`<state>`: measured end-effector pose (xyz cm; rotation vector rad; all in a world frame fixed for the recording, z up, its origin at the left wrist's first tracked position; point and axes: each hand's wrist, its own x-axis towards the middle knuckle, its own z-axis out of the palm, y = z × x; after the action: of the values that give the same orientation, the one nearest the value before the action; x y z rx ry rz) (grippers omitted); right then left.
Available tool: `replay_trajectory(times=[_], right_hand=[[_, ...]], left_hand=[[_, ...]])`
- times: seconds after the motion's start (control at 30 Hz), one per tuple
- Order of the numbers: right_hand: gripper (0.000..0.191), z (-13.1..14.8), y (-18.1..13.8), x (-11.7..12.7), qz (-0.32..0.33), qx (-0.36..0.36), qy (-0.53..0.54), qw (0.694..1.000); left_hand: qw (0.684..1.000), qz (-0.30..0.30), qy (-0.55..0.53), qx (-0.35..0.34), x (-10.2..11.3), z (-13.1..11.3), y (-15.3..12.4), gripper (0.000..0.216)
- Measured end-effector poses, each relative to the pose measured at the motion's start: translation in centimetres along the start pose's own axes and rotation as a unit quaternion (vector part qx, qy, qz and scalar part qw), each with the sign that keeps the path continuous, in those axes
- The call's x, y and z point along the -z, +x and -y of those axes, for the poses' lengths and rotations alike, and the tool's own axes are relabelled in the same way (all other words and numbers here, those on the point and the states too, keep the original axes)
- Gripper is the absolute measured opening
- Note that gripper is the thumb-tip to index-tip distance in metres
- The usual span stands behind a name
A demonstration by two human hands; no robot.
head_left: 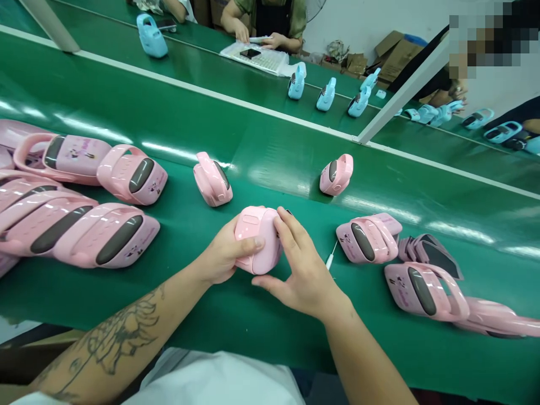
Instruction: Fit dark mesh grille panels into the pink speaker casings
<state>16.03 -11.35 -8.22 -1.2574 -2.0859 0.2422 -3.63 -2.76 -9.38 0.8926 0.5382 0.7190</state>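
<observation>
Holding the pink case [257, 239] upright just above the middle of the green belt [270, 140], we have our left hand [223, 256] closed round its left side, thumb pressed across the near face and fingers hidden behind. Our right hand [306, 275] is spread open, fingers flat on the upper right edge and thumb stretched out beneath; we cannot tell whether that thumb touches.

The hold looks one-sided to us. With the right hand only resting, the smooth, rounded shell could twist out from under the left thumb and drop. A thin white-handled tool [330, 257] lies just beside our right hand, and a careless sweep could knock it away or drag it across the case. A heap of pink cases [105, 236] crowds our left and a smaller cluster [371, 239] sits near our right, so a dropped piece could roll in among them.

The belt is glossy and throws back strips of light. Past a white rail [236, 101], blue cases [296, 83] stand on a second belt. There a co-worker's hands [274, 40] work over a white tray [257, 56], with cardboard boxes [396, 53] against a pale wall.
</observation>
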Motion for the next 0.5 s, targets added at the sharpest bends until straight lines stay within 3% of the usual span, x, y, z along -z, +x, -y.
replay_trajectory(times=[0.1, 0.5], right_hand=[[0.104, 0.22, 0.02, -0.05, -0.016, -0.011, -0.005, 1.000], [0.109, 0.69, -0.27, 0.37, 0.007, -0.035, 0.006, 0.999]], left_hand=[[1.000, 0.027, -0.009, 0.004, -0.14, 0.12, 0.09, 0.069], [0.999, 0.022, -0.035, 0.021, 0.05, 0.00, -0.15, 0.074]])
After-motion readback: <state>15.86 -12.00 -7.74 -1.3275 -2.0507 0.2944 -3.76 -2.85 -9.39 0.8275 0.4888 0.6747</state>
